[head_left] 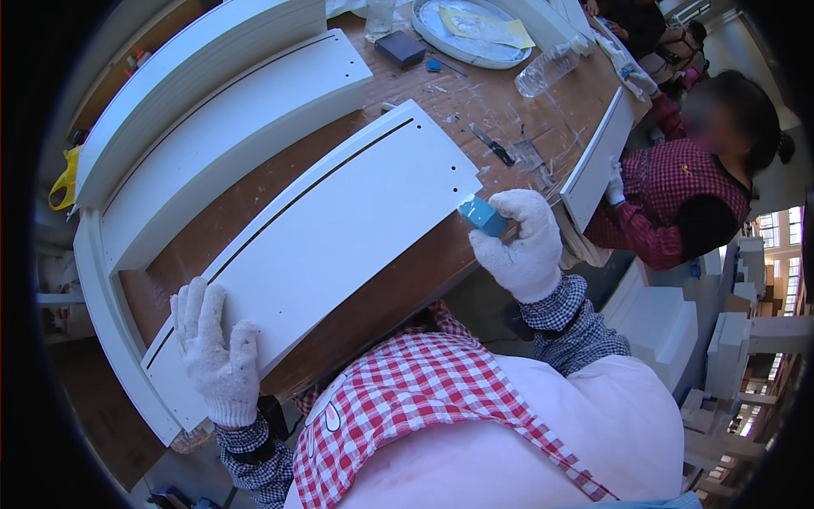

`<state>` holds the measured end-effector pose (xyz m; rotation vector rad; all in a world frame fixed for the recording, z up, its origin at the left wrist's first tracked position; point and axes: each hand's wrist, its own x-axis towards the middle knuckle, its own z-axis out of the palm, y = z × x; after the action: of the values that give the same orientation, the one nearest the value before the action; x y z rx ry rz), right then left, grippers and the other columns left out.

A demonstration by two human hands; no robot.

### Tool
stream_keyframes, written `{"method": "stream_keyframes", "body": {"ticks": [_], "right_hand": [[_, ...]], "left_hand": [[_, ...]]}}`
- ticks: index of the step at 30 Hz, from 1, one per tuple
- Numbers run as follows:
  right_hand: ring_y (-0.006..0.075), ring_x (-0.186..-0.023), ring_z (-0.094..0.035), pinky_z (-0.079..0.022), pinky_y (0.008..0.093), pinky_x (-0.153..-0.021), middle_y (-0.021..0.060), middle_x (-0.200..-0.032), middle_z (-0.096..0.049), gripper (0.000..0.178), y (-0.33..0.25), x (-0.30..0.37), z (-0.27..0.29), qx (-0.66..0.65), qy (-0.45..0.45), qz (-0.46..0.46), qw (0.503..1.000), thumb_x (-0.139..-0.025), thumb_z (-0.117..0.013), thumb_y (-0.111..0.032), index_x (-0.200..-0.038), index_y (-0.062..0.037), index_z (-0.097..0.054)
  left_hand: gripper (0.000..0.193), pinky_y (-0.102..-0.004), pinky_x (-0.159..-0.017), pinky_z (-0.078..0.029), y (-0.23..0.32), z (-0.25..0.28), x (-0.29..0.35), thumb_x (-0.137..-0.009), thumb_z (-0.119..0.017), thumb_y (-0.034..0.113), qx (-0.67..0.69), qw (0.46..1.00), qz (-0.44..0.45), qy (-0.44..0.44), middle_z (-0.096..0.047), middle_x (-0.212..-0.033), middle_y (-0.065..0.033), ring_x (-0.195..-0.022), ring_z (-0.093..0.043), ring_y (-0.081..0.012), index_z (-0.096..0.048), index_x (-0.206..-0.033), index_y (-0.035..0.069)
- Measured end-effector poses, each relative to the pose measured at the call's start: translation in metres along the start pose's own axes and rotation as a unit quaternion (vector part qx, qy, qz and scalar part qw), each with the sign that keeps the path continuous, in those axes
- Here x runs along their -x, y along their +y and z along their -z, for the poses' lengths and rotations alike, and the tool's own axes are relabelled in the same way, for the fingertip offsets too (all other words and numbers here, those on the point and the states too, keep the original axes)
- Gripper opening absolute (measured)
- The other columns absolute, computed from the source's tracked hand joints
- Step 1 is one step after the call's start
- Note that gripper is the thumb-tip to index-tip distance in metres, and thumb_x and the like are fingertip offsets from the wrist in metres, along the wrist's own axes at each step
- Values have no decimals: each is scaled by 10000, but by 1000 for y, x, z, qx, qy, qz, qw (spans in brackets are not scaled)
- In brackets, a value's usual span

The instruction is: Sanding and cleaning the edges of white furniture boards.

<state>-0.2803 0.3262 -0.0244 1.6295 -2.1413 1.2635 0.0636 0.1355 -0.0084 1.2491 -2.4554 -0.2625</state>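
A long white panel [339, 220] with a curved edge, a dark groove and small holes lies slanted across the brown worktable. My left hand [217, 352], in a white knitted glove, rests flat on the panel's near left end with its fingers stretched out. In my gloved right hand [527, 246] a blue sanding block [482, 215] is pinched between thumb and fingers. The block's whitish edge is at the panel's right corner, close to the holes; whether it presses on the surface I cannot tell.
Other curved white panels [237, 153] stand at the left. Beyond my panel lie a utility knife [492, 145], a dark block [399, 49], a plastic bottle [547, 69] and a round tray [421, 15]. A co-worker [678, 187] at the right holds a white board [596, 161].
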Motion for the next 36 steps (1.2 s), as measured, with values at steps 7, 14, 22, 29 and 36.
{"method": "stream_keyframes", "body": {"ticks": [7,14,22,29,36], "right_hand": [[233,-894,-635,-525,330,-768,114,-995,-621,395,10,-1,3,46,37,-90,994,-750,-813,-121,-1070,-48,-595],[244,-900,-633,-514,336,-800,104,-954,-631,386,-7,-1,-8,-41,-2,-1,999,-746,-814,-115,-1057,-42,-597],[229,-876,-643,-533,329,-756,110,-952,-636,396,22,1,3,90,70,-77,990,-764,-827,-133,-1070,-38,-594],[207,-875,-635,-530,315,-773,103,-984,-627,402,7,8,-14,-5,57,-95,994,-766,-819,-133,-1083,-41,-590],[242,-866,-628,-517,349,-766,109,-964,-627,382,-3,6,-15,-32,9,-21,999,-749,-816,-147,-1045,-53,-593]], "left_hand": [[530,-475,-1192,-269,4,2,-1,-774,-661,103,8,1000,23,-12,-499,-1464,-153,-1431,-345,-385,-627,-1302,78],[517,-436,-1201,-244,1,1,0,-818,-597,80,-7,1000,9,-18,-479,-1480,-153,-1446,-323,-362,-594,-1334,51],[505,-435,-1197,-252,1,0,-1,-816,-595,75,-8,1000,-1,-10,-489,-1471,-158,-1440,-334,-369,-607,-1320,52],[535,-479,-1189,-266,2,0,-1,-770,-669,98,12,1000,10,-7,-497,-1462,-162,-1433,-338,-394,-622,-1302,63],[542,-480,-1192,-261,2,2,0,-762,-662,85,10,1000,15,-11,-491,-1467,-166,-1435,-333,-396,-622,-1302,60]]}}
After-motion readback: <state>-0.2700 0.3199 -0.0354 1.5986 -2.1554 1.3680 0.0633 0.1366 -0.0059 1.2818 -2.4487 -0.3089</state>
